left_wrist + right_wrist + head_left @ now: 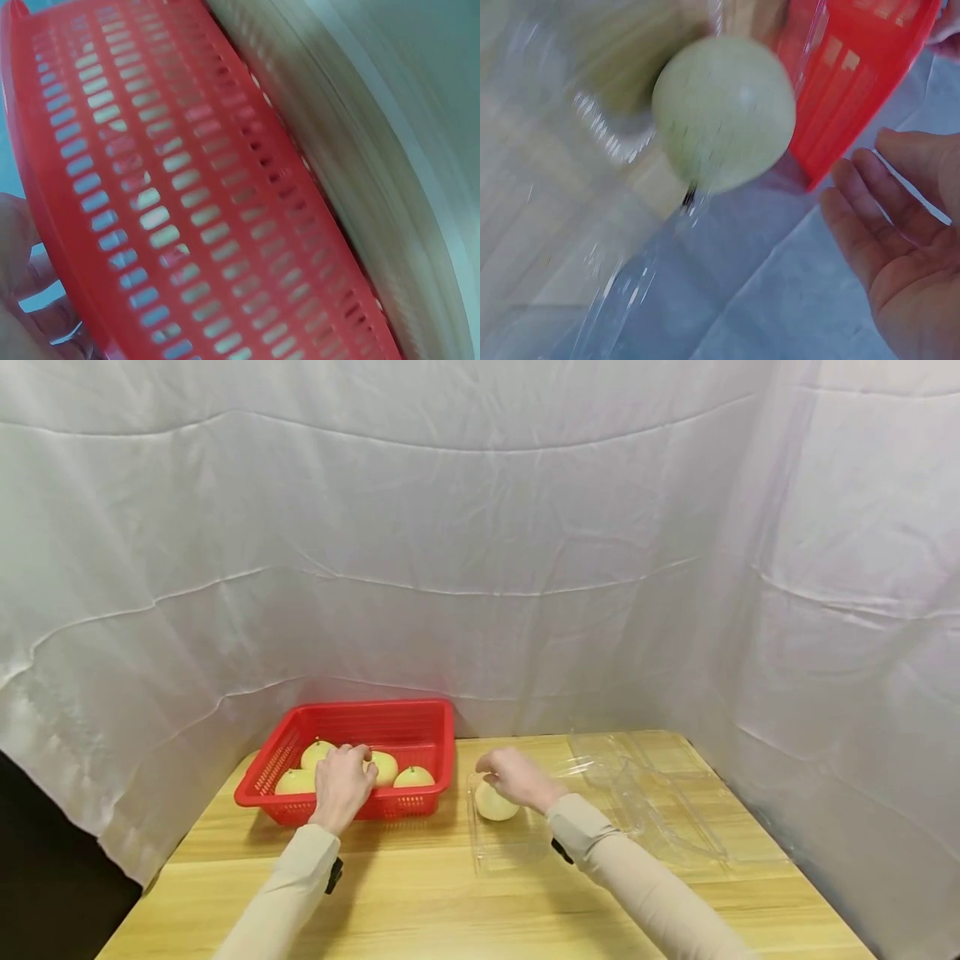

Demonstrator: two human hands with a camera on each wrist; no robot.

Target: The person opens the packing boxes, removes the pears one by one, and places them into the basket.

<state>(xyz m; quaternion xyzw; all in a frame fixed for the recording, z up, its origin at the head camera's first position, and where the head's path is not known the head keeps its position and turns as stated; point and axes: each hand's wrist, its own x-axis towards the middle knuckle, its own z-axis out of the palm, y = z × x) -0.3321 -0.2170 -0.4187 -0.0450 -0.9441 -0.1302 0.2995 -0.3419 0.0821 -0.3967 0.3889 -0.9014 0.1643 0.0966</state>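
Over the front rim of a red plastic basket [348,806] my left hand [343,785] reaches in among several pale yellow pears [296,782]. Its fingers are loosely bent beside one pear [384,767], with no fruit showing in its grasp. The left wrist view shows part of this hand [30,292] past the slotted wall. A single pear [495,803] sits at the left part of a clear plastic container [517,852]. Just above it is my right hand [517,777]. In the right wrist view the right hand's fingers [862,217] are spread apart from the pear [724,112].
The transparent lid part [667,810] of the container extends to the right across the wooden table [420,893]. Behind the table and along its right side hangs a pale grey curtain [495,543]. The basket stands at the back left, close to the curtain.
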